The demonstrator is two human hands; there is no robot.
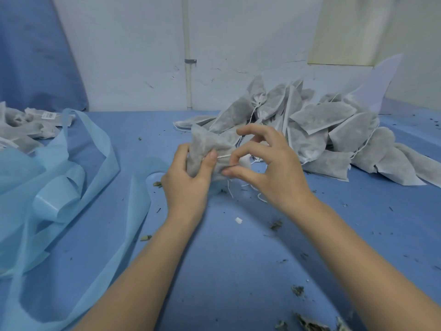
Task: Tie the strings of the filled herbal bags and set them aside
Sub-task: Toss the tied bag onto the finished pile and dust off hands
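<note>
- Work surface: a bench (226,247) covered in blue cloth, set against a scuffed white wall (143,56), with a pipe (188,68) running up it. Loose herb fragments (275,224) are scattered over the cloth.
- Left hand (188,182): fingers curled round the held bag (205,154), thumb pressed against its front where the string (224,156) leaves the fabric. The bag is raised just above the bench, in front of the pile.
- Right hand (274,168): thumb and forefinger pinch the string taut beside the left thumb; the remaining fingers are spread and hold nothing.
- Judged step: drawing the string tight or forming the knot; no finished knot is visible.
- Risk: the thin string may slip from the narrow pinch, loosening the neck and spilling herbs.
- Risk: excess pull may tear the soft nonwoven fabric or snap the string.
- Risk: trailing string ends (230,189) below the hands may catch in the knot.
- Right rear: a pile of filled bags (322,130), near the right hand; its loose strings may snag the work.
- Far left: a smaller bag group (28,125), probably the set-aside ones, behind light blue fabric strips (59,187), which may obstruct placement.
</note>
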